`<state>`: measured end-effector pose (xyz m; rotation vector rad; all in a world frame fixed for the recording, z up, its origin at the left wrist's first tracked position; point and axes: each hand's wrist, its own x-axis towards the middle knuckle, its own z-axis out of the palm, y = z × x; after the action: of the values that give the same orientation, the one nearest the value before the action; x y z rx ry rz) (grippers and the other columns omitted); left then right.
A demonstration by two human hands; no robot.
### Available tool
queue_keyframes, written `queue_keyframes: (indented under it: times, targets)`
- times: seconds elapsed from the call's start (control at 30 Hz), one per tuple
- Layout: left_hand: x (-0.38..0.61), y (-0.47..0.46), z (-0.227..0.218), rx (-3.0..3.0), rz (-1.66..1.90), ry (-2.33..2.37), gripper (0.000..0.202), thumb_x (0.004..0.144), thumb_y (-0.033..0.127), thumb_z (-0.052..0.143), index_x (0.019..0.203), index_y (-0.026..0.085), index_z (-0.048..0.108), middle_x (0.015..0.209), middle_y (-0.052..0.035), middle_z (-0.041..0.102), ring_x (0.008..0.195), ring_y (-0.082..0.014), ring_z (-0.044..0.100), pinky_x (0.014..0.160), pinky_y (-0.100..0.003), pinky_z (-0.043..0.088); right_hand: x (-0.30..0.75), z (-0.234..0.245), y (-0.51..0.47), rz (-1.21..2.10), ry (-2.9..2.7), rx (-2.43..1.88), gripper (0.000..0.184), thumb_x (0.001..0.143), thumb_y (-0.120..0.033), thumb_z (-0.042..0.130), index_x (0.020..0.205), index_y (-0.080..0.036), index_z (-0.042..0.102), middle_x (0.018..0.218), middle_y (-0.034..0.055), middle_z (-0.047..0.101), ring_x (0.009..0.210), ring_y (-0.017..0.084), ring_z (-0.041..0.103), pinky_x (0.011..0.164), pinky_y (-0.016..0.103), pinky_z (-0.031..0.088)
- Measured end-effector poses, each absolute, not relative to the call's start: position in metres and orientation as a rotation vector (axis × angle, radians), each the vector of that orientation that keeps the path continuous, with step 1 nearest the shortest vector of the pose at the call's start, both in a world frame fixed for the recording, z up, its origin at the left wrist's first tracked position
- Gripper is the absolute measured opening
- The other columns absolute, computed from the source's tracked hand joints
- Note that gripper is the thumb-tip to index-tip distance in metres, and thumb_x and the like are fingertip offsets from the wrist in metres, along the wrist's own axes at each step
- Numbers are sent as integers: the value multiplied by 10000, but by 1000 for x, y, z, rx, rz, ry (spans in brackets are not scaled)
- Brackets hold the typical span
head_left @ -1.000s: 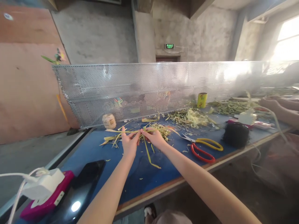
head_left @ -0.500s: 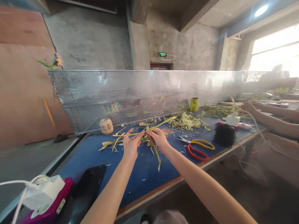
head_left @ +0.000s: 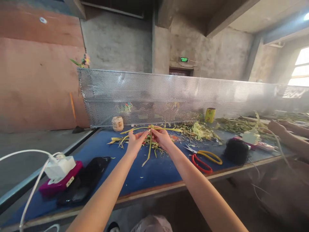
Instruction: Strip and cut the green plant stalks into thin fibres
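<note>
Both my hands meet over the blue tabletop, their fingertips pinching yellow-green plant strips. My left hand is closed on the strips from the left side. From the right, my right hand grips them where they cross. One strip hangs down towards me between the hands, and others stick out to both sides. The exact crossing is partly hidden by my fingers. Behind and under the hands lie loose strips and shredded scraps. Scissors with one red and one yellow handle rest open at the right.
A black phone and a magenta power strip lie at left. A pale roll and yellow can stand by the perforated metal screen. A black bundle sits right; beyond it is another person's arm.
My view has turned left, so the scene sits further right. The hanging strip now points down and slightly left instead of right, and a strip arches across above my hands.
</note>
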<state>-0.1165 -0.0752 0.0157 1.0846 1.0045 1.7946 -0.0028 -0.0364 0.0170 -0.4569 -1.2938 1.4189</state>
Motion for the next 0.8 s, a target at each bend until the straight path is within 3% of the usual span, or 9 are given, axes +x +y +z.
queue_keyframes:
  times: [0.27, 0.5, 0.7, 0.8]
  targets:
    - [-106, -70, 14, 1082, 1692, 993, 976, 544, 86, 731, 1333, 94, 157, 644, -39, 656, 580, -142, 603, 497, -225, 456, 6, 10, -22, 1305, -1360, -541, 318, 526, -390, 691, 632, -180, 476, 489, -76, 440, 417, 47, 355, 383, 178, 244]
    - [-101, -68, 20, 1104, 1658, 967, 1029, 559, 59, 710, 1349, 53, 50, 544, -16, 633, 489, -112, 563, 464, -190, 385, 7, 13, -18, 1298, -1372, -527, 322, 565, -422, 659, 623, -188, 445, 616, -33, 578, 439, 61, 421, 386, 187, 250]
    - [-99, -75, 16, 999, 1670, 1047, 862, 597, 27, 663, 1313, 8, 184, 499, -2, 610, 484, -108, 563, 468, -189, 387, -3, 8, -11, 1433, -1375, -528, 323, 589, -466, 634, 672, -172, 529, 631, -19, 558, 416, 47, 358, 375, 193, 284]
    - [-106, -75, 16, 1122, 1670, 1103, 895, 559, 83, 709, 1308, 28, 222, 516, -19, 626, 494, -123, 569, 455, -194, 389, -3, 4, -4, 1504, -1386, -482, 339, 606, -485, 622, 703, -177, 520, 623, -24, 537, 417, 42, 323, 372, 183, 263]
